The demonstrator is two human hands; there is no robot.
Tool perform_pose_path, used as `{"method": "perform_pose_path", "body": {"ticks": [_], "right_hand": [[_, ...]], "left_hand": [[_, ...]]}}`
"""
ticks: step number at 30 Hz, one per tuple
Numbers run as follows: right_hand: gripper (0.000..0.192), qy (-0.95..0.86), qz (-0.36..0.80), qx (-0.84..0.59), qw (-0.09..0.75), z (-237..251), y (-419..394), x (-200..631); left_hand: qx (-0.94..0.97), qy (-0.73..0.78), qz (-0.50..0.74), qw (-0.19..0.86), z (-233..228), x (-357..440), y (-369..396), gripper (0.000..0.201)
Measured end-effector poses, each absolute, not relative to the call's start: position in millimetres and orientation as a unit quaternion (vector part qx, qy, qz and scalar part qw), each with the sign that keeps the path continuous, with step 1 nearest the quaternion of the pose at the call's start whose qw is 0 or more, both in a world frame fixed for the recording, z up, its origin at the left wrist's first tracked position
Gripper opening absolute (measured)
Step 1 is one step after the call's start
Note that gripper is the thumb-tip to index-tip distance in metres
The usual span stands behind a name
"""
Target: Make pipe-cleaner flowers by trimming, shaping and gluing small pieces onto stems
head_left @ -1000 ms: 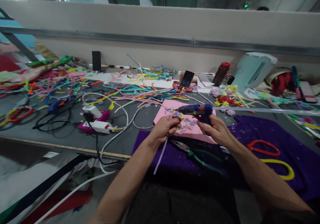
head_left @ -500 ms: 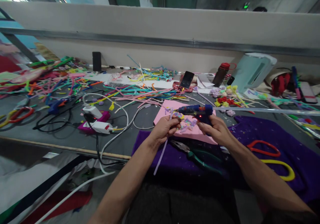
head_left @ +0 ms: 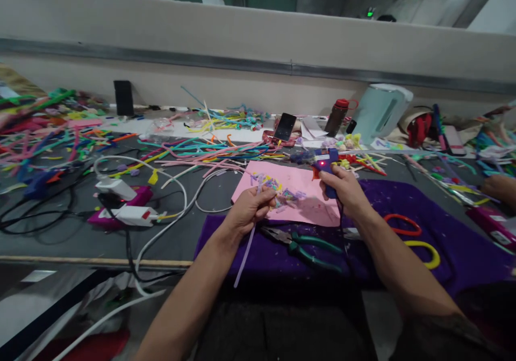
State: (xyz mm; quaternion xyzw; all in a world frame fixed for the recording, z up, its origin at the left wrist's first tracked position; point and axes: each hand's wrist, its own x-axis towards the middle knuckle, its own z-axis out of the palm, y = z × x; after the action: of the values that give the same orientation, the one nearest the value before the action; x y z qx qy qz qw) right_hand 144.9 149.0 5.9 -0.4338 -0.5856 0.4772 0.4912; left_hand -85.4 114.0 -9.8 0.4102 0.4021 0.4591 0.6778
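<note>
- Blue plastic glue gun [head_left: 322, 163] sits gripped in the right hand [head_left: 342, 189], just right of frame centre, its red lamp lit and its nozzle pointing left over the pink sheet [head_left: 292, 199].
- Left hand [head_left: 250, 210] pinches a pale lilac pipe cleaner [head_left: 246, 248] near its upper end; the stem hangs down past the edge of the counter [head_left: 72, 237] toward the lower middle of the frame.
- Judged risk: the nozzle is likely hot and the left fingertips sit near it, so a slip could burn skin or string glue across the small coloured bits [head_left: 278, 189] on the pink sheet.
- Judged risk: the gun's cord trails down over the purple cloth [head_left: 455, 248], beside the green-handled pliers [head_left: 306, 241]; a snag could jerk the gun off its line.
- Counted: one glue gun in hand, one pipe cleaner held, one pair of pliers, one pink sheet, one purple cloth.
- Counted further: one dark phone [head_left: 284, 126] and one red-capped bottle [head_left: 336, 117] at upper centre; loose stems at upper left are too many to count.
- Another person's hand [head_left: 497, 188] shows at the right edge.
</note>
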Motion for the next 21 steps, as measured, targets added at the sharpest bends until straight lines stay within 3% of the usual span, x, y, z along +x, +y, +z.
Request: {"method": "perform_pose_path", "body": {"ticks": [8, 21], "right_hand": [[0.040, -0.576, 0.389, -0.547, 0.467, -28.3, 181.0, 144.1], [0.029, -0.654, 0.218, -0.642, 0.335, -36.4, 194.6, 159.1]], "left_hand": [[0.409, 0.410, 0.460, 0.673, -8.5, -86.5, 114.0, 0.024], [0.407, 0.415, 0.463, 0.670, -5.7, -85.3, 114.8, 0.024]]}}
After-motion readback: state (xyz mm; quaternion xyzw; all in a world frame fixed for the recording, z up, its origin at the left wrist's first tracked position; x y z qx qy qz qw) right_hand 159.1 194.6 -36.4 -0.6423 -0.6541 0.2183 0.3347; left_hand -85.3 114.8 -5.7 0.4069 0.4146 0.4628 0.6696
